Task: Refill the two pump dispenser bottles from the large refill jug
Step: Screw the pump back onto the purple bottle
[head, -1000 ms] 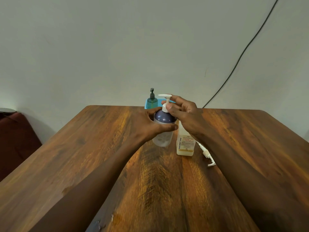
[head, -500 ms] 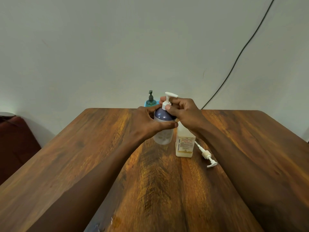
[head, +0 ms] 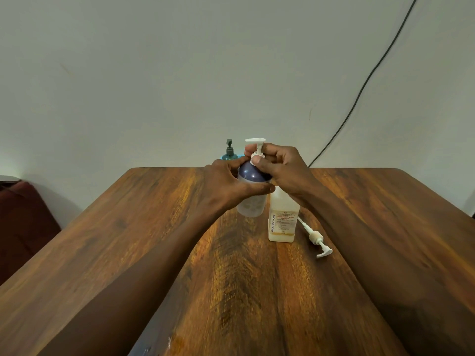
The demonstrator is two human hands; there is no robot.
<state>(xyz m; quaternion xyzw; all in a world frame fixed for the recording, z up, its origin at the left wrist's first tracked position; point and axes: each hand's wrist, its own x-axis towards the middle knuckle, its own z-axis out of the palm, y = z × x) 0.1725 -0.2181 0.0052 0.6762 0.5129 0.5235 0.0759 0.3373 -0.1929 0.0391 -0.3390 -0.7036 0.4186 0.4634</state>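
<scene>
**Both Hands on the Purple-Domed Bottle**

The domed bottle (head: 248, 206) stood upright on the table (head: 154, 227), about midway across and towards its far edge. The left hand (head: 223, 187) was wrapped round its shoulder, fingers curled close against the plastic. The right hand (head: 284, 170) pinched the white collar (head: 257, 158) under the pump head (head: 255, 140) between thumb and fingertips. It looked to me like a twist at the thread, though whether loosening or tightening I could not say.

To do it well, I judged, the left hand should keep the body steady on the wood while the right turned only the collar, never the spout. If the pump was coming off, it should then lift straight up, so the tube clears the neck without tipping the bottle.

The bottle had a dark purple dome over a pale, cloudy body with little liquid showing. Just beside it on the right stood a square labelled bottle (head: 282, 224), yellowish at the bottom, with a loose pump (head: 317, 240) lying near it. I saw no large jug.
</scene>
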